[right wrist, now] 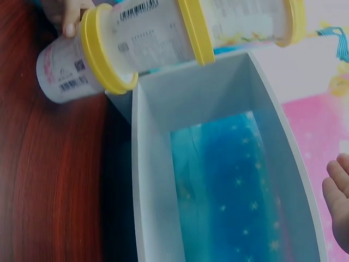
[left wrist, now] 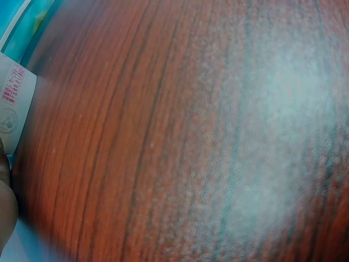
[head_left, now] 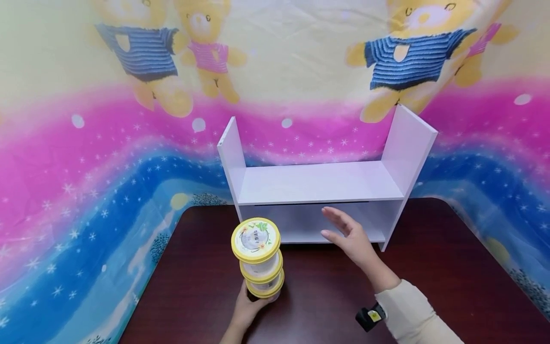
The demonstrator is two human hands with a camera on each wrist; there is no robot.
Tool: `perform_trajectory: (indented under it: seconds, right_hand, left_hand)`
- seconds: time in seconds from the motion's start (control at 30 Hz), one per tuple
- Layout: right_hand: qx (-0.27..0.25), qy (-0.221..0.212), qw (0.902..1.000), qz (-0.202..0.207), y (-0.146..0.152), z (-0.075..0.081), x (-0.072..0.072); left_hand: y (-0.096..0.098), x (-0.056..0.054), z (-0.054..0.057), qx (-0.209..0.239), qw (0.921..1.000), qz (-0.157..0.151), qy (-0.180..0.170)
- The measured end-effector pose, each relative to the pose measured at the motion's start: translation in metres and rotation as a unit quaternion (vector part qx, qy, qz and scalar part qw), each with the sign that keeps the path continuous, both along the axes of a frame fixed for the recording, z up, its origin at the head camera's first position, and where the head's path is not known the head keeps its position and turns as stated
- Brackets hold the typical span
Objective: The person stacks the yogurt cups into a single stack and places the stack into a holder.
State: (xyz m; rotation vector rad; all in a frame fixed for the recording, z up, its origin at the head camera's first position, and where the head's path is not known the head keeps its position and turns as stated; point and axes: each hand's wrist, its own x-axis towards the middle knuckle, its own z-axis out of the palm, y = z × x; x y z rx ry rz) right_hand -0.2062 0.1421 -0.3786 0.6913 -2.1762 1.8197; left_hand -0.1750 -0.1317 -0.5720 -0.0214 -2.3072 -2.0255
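Note:
Three round white tubs with yellow lids stand stacked in the head view; the top tub has a printed floral lid, and the stack leans slightly. My left hand grips the bottom tub low on its side, thumb and fingers around it. Barcodes show on the tubs in the right wrist view. At the left edge of the left wrist view are part of a tub and my left hand. My right hand hovers before the shelf's lower level, holding nothing, its thumb apart from its extended fingers.
A white two-level shelf unit with tall side panels stands at the back of the dark wood table. Behind it hangs a bear-printed cloth. A black wrist device sits by my right sleeve.

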Motion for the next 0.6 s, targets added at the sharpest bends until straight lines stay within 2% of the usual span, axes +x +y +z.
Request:
perform_trajectory:
  seconds: [0.3, 0.6]
  right_hand:
    - [0.002, -0.024, 0.9991, -0.036, 0.025, -0.002, 0.002]
    - [0.031, -0.038, 0.9951, -0.086, 0.052, -0.004, 0.003]
  left_hand:
    - [-0.001, 0.001, -0.001, -0.014, 0.9997, 0.007, -0.019]
    - [0.000, 0.001, 0.002, -0.015, 0.9998, 0.010, -0.013]
